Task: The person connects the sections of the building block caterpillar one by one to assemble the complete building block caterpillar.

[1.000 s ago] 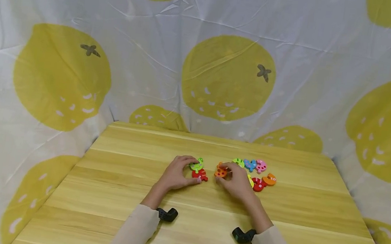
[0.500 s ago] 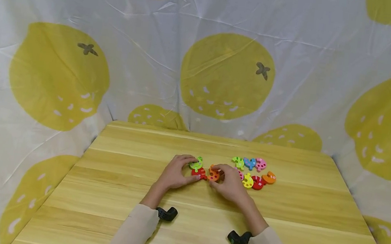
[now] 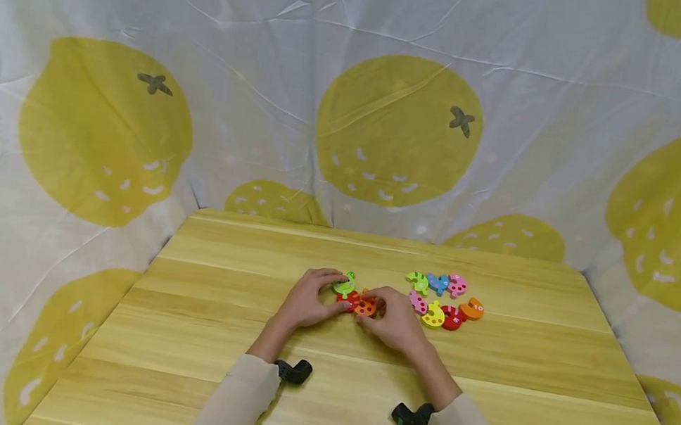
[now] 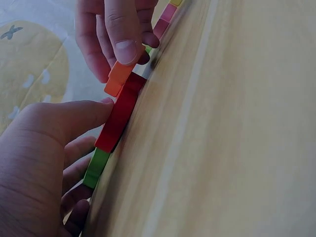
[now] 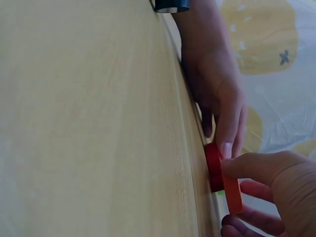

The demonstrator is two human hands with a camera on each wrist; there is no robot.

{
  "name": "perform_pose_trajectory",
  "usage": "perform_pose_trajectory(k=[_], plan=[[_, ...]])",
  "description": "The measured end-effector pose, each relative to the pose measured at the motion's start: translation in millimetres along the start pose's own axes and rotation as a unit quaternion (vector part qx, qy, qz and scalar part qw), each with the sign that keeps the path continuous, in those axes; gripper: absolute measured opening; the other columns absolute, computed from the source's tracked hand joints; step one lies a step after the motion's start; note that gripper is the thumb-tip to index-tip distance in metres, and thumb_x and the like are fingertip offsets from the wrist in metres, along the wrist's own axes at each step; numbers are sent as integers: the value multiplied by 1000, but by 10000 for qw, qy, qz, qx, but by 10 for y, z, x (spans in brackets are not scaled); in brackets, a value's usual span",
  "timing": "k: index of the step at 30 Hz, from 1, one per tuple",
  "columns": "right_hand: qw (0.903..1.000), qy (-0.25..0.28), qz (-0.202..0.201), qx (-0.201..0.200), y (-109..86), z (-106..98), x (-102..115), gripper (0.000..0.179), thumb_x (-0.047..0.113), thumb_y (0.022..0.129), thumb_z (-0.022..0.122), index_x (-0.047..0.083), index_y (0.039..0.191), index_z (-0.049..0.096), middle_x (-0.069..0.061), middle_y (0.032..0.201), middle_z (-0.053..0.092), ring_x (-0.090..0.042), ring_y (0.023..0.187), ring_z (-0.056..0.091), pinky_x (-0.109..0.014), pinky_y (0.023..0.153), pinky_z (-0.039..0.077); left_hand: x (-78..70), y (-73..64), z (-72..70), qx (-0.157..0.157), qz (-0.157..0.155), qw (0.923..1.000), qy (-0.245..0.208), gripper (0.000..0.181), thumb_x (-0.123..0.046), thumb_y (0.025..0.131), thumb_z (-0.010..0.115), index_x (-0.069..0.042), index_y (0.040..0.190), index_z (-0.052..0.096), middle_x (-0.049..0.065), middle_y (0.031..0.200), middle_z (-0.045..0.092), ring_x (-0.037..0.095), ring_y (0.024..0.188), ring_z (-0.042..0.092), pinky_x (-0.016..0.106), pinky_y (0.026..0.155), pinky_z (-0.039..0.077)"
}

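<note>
My left hand (image 3: 306, 299) holds two joined puzzle pieces on the table: a green one with a face (image 3: 343, 286) under its fingers and a red one (image 4: 118, 118) by its thumb. My right hand (image 3: 399, 320) pinches an orange puzzle piece with red dots (image 3: 366, 306) between thumb and fingers. In the left wrist view the orange piece (image 4: 118, 78) sits higher than the red one and overlaps its end. The right wrist view has the orange piece (image 5: 232, 193) alongside the red piece (image 5: 213, 167); its far side is hidden by the fingers.
Right of the hands lies a row of joined pieces: pink (image 3: 418, 303), yellow (image 3: 433, 315), red (image 3: 452, 318) and orange (image 3: 472, 308). Behind it are light green (image 3: 418, 282), blue (image 3: 437, 284) and pink (image 3: 458, 285) pieces. A lemon-print cloth (image 3: 250, 116) hangs behind the wooden table (image 3: 348, 412).
The right hand has carried the orange piece leftward to the red piece's end, uncovering the pink and yellow pieces of the row. The left hand stays in place.
</note>
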State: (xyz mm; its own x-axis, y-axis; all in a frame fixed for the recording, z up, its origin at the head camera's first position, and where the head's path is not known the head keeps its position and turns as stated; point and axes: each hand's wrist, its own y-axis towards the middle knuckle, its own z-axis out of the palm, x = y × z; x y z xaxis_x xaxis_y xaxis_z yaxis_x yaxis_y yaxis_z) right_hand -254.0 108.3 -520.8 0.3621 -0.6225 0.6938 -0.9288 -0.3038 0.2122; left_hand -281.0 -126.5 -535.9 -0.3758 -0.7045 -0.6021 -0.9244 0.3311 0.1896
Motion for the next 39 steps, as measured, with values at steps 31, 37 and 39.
perform_pose_trajectory(k=[31,37,39], plan=[[9990,-76,392,194,16,2,46,44,32,77,92,13,115,78,-1,104,71,-15,91,62,-33,80,53,-47,1,18,-113,-212,9997,36,60,-54,85,78,-22,134,68,5,148,57,32,141,47,56,116,40],[9986,45,440,302,-26,-227,-39,42,29,86,85,12,122,73,-4,116,72,-20,102,65,-40,90,56,-40,3,15,-119,-86,9999,-69,58,-48,87,78,-20,136,67,9,148,51,34,140,47,55,116,41],[9990,13,362,258,-48,-315,-103,39,27,87,84,11,121,73,-4,112,72,-20,99,63,-38,87,54,-43,-4,7,-71,-89,9999,-66,56,-46,89,77,-19,137,66,10,148,51,34,140,48,56,116,41]])
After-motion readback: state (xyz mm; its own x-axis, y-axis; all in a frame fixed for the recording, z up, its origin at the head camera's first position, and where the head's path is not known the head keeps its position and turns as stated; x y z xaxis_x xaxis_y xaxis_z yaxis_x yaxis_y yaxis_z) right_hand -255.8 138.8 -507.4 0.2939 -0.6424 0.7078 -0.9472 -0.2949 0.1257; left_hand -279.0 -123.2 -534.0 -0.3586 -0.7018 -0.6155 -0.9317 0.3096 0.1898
